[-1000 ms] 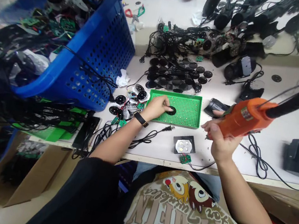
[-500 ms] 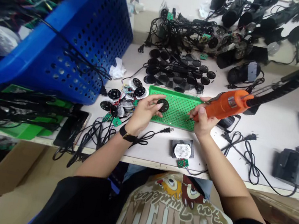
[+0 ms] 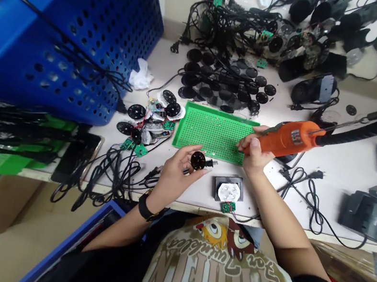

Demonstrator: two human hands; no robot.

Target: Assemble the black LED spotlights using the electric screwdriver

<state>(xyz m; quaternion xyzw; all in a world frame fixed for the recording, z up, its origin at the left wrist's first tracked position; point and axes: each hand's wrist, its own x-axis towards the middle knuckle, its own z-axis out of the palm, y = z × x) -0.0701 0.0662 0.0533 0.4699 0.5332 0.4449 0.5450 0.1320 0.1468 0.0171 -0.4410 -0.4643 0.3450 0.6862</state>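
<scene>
Tabletop (image 3: pixel 348 162), white, one. Blue basket (image 3: pixel 81 44), tilted against its left side. Green tray (image 3: pixel 205 129), perforated, at centre. Right hand (image 3: pixel 254 152): clenched around an orange power tool (image 3: pixel 289 138), over the tray's corner. Left hand (image 3: pixel 178 171): palm up, pinching a black disc (image 3: pixel 198 160) just off the tray's near edge.

an orange glue gun (image 3: pixel 289 139); a green tray (image 3: pixel 180 125) patterned with tiny holes; a blue basket (image 3: pixel 81 44) dotted with round holes
</scene>
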